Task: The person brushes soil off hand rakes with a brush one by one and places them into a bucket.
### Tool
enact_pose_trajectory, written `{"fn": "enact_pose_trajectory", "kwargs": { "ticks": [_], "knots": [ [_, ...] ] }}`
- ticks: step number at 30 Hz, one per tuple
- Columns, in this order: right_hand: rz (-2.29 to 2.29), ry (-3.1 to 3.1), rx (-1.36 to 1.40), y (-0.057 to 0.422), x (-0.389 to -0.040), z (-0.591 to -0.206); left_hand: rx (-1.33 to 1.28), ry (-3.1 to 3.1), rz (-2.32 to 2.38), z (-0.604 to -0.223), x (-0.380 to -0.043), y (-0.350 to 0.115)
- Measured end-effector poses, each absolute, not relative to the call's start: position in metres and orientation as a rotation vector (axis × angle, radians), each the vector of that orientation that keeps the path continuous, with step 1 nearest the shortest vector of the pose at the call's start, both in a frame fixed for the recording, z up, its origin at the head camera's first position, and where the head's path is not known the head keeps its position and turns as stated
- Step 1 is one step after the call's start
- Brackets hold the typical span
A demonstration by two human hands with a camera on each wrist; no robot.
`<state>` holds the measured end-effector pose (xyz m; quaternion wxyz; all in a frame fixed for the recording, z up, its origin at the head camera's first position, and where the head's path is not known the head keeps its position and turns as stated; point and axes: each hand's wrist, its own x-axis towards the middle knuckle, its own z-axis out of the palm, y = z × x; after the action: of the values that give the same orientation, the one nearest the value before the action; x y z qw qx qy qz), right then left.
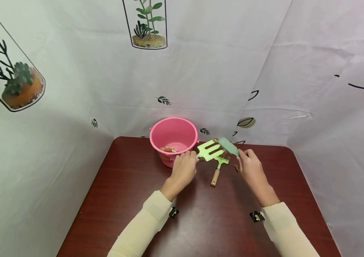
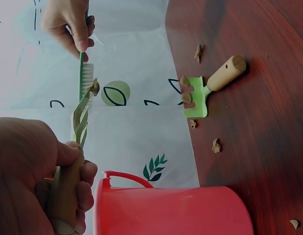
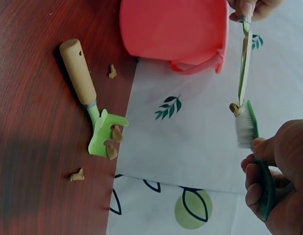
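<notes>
My left hand [image 1: 185,166] grips the wooden handle of a light green garden fork [image 1: 208,150], its tines pointing right. In my right hand [image 1: 250,166] is a green brush [image 1: 228,146] with white bristles, held by its handle. The bristles [image 3: 245,128] meet the fork's tip, where a small brown clump [image 3: 235,109] sits; whether it is stuck to the fork or the brush I cannot tell. Below the two tools a small green hand rake [image 1: 215,176] with a wooden handle lies on the table, brown bits [image 2: 186,98] at its tines.
Left of the fork stands a pink bucket [image 1: 167,160] with a wooden-handled item [image 1: 168,149] inside. Several brown pieces [image 2: 216,145] are scattered on the dark red table [image 1: 121,200]. A white printed cloth [image 1: 201,78] hangs behind the table's back edge.
</notes>
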<state>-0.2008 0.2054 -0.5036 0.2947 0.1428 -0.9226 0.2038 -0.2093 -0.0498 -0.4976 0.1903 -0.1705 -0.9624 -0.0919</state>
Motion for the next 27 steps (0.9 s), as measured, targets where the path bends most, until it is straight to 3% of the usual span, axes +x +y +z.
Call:
{"fn": "enact_pose_trajectory", "kwargs": {
  "ticks": [27],
  "knots": [
    [0.541,-2.494,0.534,0.185,-0.187,-0.485,-0.506,-2.697,-0.288,-0.497,-0.210,-0.046]
  ]
}}
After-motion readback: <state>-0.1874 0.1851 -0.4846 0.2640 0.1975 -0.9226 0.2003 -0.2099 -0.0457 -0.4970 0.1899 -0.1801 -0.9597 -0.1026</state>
